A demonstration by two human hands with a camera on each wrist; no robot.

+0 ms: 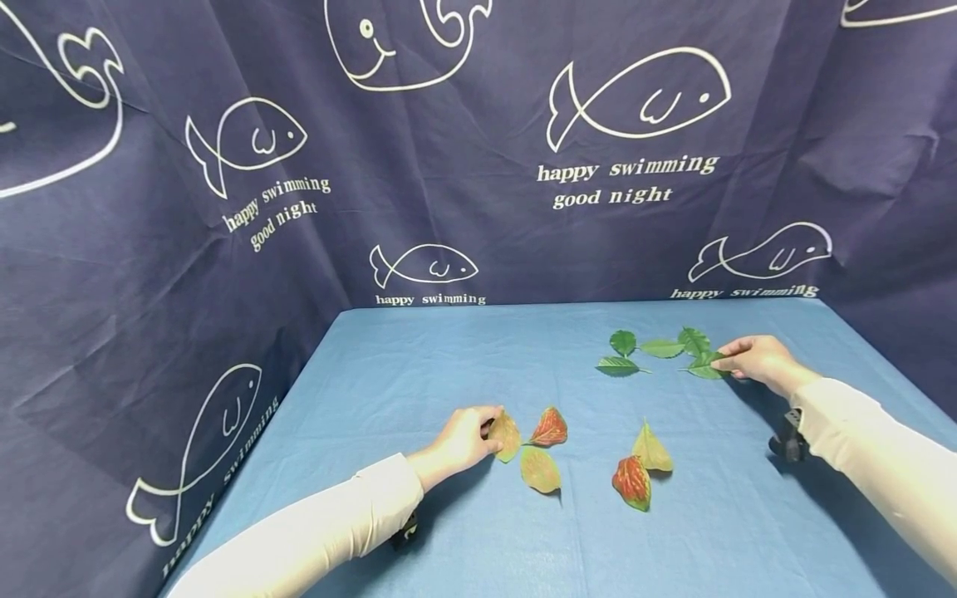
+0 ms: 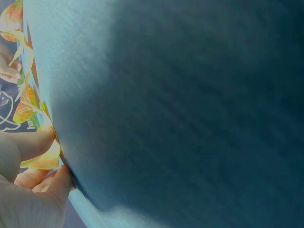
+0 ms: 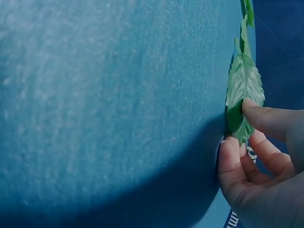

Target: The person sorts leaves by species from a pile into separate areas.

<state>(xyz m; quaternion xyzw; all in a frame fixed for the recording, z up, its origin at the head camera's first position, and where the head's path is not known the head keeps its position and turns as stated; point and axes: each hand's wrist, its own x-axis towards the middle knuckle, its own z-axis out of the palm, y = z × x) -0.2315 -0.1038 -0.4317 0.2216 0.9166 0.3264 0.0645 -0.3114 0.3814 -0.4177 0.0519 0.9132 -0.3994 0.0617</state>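
Observation:
On the blue tabletop, my left hand [image 1: 462, 438] grips the left edge of a yellow-brown leaf [image 1: 506, 436] between thumb and fingers. In the left wrist view that yellow leaf [image 2: 45, 159] shows between the thumb and fingertips. Close to its right lie a red leaf [image 1: 551, 427] and another yellowish leaf [image 1: 541, 470]. My right hand [image 1: 761, 363], at the far right, pinches the end of a serrated green leaf [image 1: 703, 365]. From the right wrist, the thumb lies on top of this green leaf [image 3: 244, 85], with fingers curled at its lower end.
Several more green leaves, among them one with a pointed tip [image 1: 662, 348], lie left of my right hand. Nearer the front, a red-and-green leaf [image 1: 632, 482] touches a yellow leaf [image 1: 652, 449]. Dark printed cloth [image 1: 516, 241] hangs behind the blue table [image 1: 449, 349].

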